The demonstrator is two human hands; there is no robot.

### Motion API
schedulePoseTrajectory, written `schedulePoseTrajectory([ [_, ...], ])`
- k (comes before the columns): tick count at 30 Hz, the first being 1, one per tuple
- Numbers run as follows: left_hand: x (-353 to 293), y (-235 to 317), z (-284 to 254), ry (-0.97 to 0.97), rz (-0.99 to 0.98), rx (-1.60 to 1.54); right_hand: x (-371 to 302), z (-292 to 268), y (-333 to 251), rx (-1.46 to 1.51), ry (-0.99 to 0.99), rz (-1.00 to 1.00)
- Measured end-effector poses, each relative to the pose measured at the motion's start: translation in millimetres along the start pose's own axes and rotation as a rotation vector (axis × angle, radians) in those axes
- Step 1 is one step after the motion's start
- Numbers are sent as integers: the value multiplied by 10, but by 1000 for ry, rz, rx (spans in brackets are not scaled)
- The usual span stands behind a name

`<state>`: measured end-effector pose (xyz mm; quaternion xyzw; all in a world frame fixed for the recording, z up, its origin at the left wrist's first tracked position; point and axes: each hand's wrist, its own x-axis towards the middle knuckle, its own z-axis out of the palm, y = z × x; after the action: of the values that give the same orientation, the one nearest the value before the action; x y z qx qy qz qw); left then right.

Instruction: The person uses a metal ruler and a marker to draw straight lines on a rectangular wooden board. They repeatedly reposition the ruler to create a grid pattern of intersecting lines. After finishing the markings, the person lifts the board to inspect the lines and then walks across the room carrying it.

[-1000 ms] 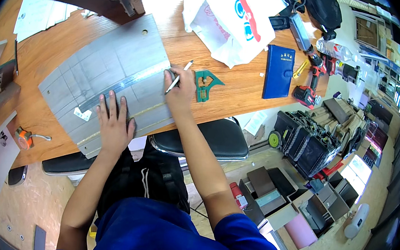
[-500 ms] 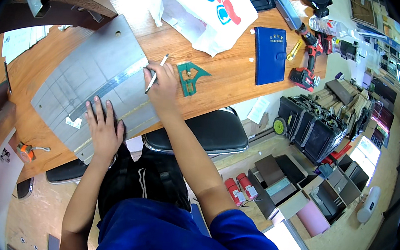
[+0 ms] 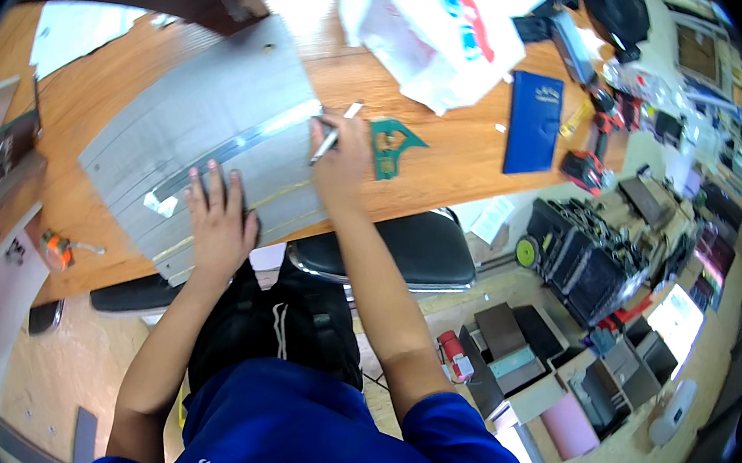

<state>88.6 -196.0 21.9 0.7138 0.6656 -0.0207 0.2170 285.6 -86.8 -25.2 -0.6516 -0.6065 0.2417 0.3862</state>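
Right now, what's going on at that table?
The person's left hand rests spread on a grey panel on the wooden table, near one end of a metal ruler. The right hand holds a white pen near the ruler's other end; whether its tip touches the panel is unclear. A green tool lies to the right.

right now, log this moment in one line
left hand: spread on grey panel | right hand: holding white pen | green tool: beside right hand
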Motion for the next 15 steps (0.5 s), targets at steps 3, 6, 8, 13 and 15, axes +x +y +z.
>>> schedulePoseTrajectory([
  [3, 15, 20, -12, -19, -18, -29, -9, -41, 69, -50, 5, -10],
  [6, 5, -6, 12, 15, -10, -34, 34, -21, 80, -18, 38, -77],
  [8, -4, -23, 49, 8, -8, -45, 40, -6, 93, 14, 23, -89],
  [13, -35, -52, 67, 20, -20, -105, 29, 10, 48, 14, -22, -84],
  [15, -55, -63, 71, 27, -17, -119, 2, 10, 48, 14, -8, -79],
])
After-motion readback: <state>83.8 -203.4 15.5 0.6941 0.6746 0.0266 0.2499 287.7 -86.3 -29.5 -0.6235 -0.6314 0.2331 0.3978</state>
